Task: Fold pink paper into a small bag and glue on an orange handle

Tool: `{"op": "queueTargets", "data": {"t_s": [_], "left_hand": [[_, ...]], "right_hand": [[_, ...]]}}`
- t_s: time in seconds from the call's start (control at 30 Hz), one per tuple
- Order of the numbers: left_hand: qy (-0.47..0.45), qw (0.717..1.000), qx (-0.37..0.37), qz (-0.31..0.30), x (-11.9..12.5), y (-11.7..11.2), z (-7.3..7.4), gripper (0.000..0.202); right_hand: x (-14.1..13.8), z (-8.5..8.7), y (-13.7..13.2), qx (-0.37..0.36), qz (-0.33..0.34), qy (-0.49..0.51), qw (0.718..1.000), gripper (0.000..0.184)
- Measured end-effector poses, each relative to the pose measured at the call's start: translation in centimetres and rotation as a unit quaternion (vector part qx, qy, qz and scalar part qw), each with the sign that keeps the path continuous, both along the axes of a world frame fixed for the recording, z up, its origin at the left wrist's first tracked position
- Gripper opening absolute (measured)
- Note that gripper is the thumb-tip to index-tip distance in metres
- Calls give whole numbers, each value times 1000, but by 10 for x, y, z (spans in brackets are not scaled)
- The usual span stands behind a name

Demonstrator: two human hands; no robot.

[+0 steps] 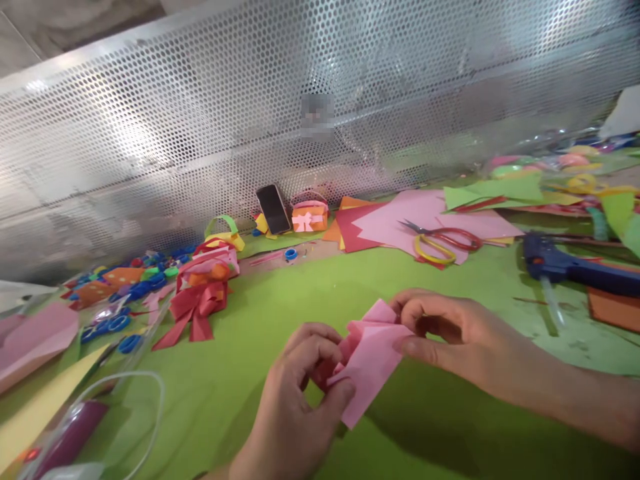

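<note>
I see the green bench [300, 280] filling the view. Near centre over it, my left hand [300, 393] and right hand [450, 333] each have their grip pinched on the folded pink paper [373, 357] between them. A blue glue gun [565, 267] lies far right, with red scissors [440, 240] beyond.

Bare left hand [293, 400], bare right hand [453, 333], bare forearms.

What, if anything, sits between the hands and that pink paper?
Nothing visible. The left hand and the right hand both pinch the pink paper directly, one at each end, over the green table.
</note>
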State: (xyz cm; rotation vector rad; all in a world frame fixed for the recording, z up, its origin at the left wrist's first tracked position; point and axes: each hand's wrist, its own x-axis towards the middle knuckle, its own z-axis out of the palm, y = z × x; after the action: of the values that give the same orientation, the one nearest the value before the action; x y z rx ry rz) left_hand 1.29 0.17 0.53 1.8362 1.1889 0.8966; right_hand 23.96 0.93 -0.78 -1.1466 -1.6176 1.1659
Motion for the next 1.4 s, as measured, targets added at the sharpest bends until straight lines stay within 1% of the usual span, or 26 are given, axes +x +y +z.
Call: {"op": "queueTargets", "data": {"t_s": [0.13,0.33,0.43,0.53,0.63,0.73,0.8,0.93,1.03,1.1,1.13,1.17,1.2,1.23,1.27,1.33,1.4], "left_hand": [[24,998,59,-21,-2,-2,2,13],[24,987,154,-26,-1,1,1,13],[25,984,171,-33,2,0,0,15],[15,986,165,-20,5,-1,-2,23],[2,991,130,-1,7,-3,-5,26],[-19,998,50,22,8,-4,-8,32],[-29,999,10,22,9,-5,-8,34],[-6,1000,-8,-11,12,-4,-3,22],[16,999,-7,-30,12,-4,-1,22],[1,999,-12,-39,9,-5,-2,23],[-24,999,-17,-43,7,-6,-3,30],[-55,997,-29,-46,4,-7,-4,43],[-88,994,-49,-45,2,-7,-5,56],[-114,989,-77,-44,0,-7,-5,65],[-130,984,-110,-42,-2,-6,-5,68],[-126,976,-171,-39,-4,-4,-3,59],[-112,974,-193,-28,-3,0,-1,54]], "right_hand": [[-2,0,-2,-12,1,14,1000,28],[-2,-3,-1,21,-25,3,999,28],[-3,-3,-4,17,-19,3,1000,28],[-5,-3,-7,25,-2,-6,1000,28],[-6,-3,-9,46,-9,-23,999,25],[-8,-3,-8,61,-45,-35,996,22],[-10,-2,-8,64,-66,-36,995,19],[-12,1,-8,49,-75,-25,996,16],[-11,1,-9,45,-75,-21,996,14],[-10,1,-9,44,-73,-11,996,14],[-8,1,-8,46,-77,1,996,15],[-7,0,-7,48,-84,16,995,16],[-6,0,-5,51,-94,34,994,17],[-4,0,-3,55,-102,51,992,19],[-2,0,-1,58,-104,64,991,22],[1,0,4,65,-87,74,991,26],[3,-3,7,80,-61,40,994,29]]}}
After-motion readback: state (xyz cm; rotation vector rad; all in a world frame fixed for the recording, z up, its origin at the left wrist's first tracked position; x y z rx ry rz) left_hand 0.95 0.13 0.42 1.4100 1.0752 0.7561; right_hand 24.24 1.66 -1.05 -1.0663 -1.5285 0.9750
